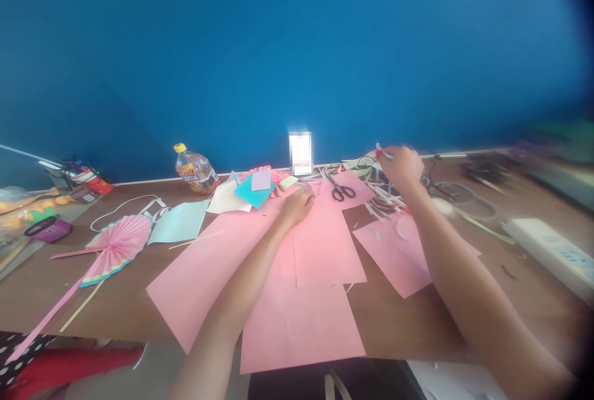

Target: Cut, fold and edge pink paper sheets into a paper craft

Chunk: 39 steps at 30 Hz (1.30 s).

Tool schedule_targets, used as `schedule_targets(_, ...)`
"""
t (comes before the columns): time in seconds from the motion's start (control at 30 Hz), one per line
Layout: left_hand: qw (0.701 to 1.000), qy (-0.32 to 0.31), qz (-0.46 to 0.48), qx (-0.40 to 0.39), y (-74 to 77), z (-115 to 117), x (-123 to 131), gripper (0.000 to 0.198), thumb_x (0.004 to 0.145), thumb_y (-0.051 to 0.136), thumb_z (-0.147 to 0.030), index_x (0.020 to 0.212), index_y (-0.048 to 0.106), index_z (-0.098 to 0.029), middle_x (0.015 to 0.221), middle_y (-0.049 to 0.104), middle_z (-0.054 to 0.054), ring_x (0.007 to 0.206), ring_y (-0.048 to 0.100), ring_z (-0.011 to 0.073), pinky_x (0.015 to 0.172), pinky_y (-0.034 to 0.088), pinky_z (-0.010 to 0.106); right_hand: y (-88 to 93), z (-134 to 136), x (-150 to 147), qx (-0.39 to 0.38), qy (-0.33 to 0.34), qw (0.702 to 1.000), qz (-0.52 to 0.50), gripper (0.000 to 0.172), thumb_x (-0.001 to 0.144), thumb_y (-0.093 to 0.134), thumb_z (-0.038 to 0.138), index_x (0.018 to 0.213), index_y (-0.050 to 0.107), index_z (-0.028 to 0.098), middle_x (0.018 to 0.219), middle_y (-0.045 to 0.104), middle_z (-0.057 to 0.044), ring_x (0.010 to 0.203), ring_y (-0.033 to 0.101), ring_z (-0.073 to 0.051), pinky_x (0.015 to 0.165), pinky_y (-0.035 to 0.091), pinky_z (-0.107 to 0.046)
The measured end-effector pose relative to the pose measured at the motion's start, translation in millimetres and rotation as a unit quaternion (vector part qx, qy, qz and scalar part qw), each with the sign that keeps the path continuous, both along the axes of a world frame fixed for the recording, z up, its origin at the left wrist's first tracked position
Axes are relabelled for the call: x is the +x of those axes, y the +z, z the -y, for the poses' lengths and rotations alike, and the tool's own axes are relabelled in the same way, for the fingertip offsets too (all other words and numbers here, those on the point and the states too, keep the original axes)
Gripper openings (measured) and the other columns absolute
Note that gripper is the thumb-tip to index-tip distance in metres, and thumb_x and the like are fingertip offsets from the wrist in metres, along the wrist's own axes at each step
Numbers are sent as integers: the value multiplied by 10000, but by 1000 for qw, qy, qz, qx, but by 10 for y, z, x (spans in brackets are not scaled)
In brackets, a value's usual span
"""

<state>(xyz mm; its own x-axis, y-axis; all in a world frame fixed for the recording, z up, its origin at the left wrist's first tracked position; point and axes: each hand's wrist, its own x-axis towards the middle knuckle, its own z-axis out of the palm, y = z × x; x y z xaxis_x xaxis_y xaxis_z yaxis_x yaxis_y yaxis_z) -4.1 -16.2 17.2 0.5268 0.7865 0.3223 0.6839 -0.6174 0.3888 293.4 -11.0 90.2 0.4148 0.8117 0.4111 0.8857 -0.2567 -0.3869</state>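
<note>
My left hand [297,207] rests on sheets of pink paper [325,251], fingers curled together; what they hold, if anything, is hidden. Farther right, my right hand [401,168] is raised near the wall, closed around a small object with red and whitish parts [381,153], too blurred to name. Black-handled scissors [342,192] lie on pink paper between the hands. Just beyond my left hand are a teal paper piece [253,192], a lilac square [261,180] and a yellow-green piece [288,182]. Paper strips [383,195] lie tangled below my right hand.
A lit, blurred-out screen [301,152] stands against the blue wall. At left are a yellow-capped bottle [195,168], pale blue paper [179,221] and a pink pleated paper fan [121,242]. A white power strip [552,254] and cables [468,199] lie at right on the brown table.
</note>
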Motion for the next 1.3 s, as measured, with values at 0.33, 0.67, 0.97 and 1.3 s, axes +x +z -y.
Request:
schedule_targets(0.33, 1000, -5, 10, -1, -13, -9, 4, 267, 896, 371, -206, 988, 622, -198, 1086, 643, 56, 1057, 565, 185, 950, 436, 325, -25, 6, -91, -20, 50, 999, 8, 414, 871, 399, 442, 1009, 729, 235, 861, 691, -130, 766, 600, -256, 644, 399, -318)
schedule_targets(0.67, 986, 16, 152, -67, 151, 19, 387, 294, 889, 435, -289, 1135, 571, -203, 1017, 656, 58, 842, 598, 159, 793, 474, 294, -6, 24, -106, -74, 103, 992, 28, 346, 844, 453, 412, 936, 726, 219, 883, 695, -122, 758, 600, -239, 606, 378, -281)
schedule_targets(0.97, 917, -12, 326, -227, 303, -487, 1403, 440, 868, 470, -488, 1174, 508, -174, 930, 664, 69, 651, 625, 129, 657, 461, 259, -30, 25, -166, -100, 177, 976, 74, 319, 850, 416, 351, 876, 711, 232, 889, 692, -104, 786, 617, -242, 645, 393, -290)
schedule_targets(1.3, 869, 72, 429, -237, 42, -692, 1432, 223, 903, 437, -349, 829, 522, -156, 839, 655, 63, 732, 621, 109, 723, 498, 250, 118, 68, 18, -57, 75, 995, 17, 391, 854, 402, 401, 1009, 707, 211, 916, 694, -141, 822, 602, -264, 647, 408, -305)
